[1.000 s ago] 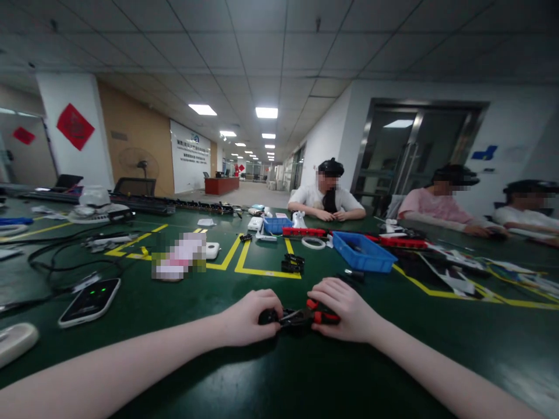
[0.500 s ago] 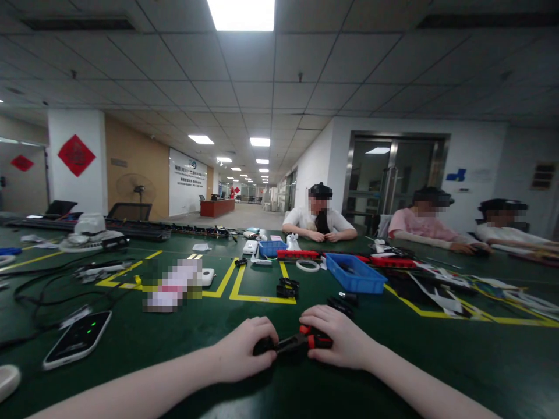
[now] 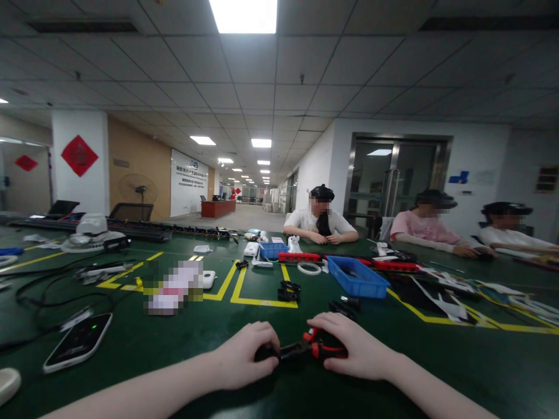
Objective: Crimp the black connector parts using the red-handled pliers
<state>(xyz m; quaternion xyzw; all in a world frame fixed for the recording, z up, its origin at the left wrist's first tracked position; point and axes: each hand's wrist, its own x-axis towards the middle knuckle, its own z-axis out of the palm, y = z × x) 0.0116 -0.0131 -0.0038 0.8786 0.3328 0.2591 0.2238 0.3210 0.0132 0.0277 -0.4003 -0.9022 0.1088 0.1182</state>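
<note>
My right hand point(image 3: 349, 346) is closed around the red and black handles of a pair of pliers point(image 3: 318, 344), which are spread apart. The dark jaws point left and meet a small black part point(image 3: 264, 351) in my left hand point(image 3: 250, 355). The fingers of that hand wrap round the part, so most of its shape is hidden. I cannot tell whether the jaws grip the part or only touch it. Both hands are low over the green table point(image 3: 183, 349).
Beyond my hands lie small black parts point(image 3: 289, 291) and a blue tray point(image 3: 358, 278). A phone-like device point(image 3: 78, 342) and cables point(image 3: 35, 302) are at left. Red power strips point(image 3: 299, 256) lie farther back. Three people sit across the table, one person point(image 3: 321, 221) almost straight ahead.
My right hand has shifted slightly right and the pliers' handles have spread wider. My left hand still holds the black part, nearly in the same place. The view has tilted a little.
</note>
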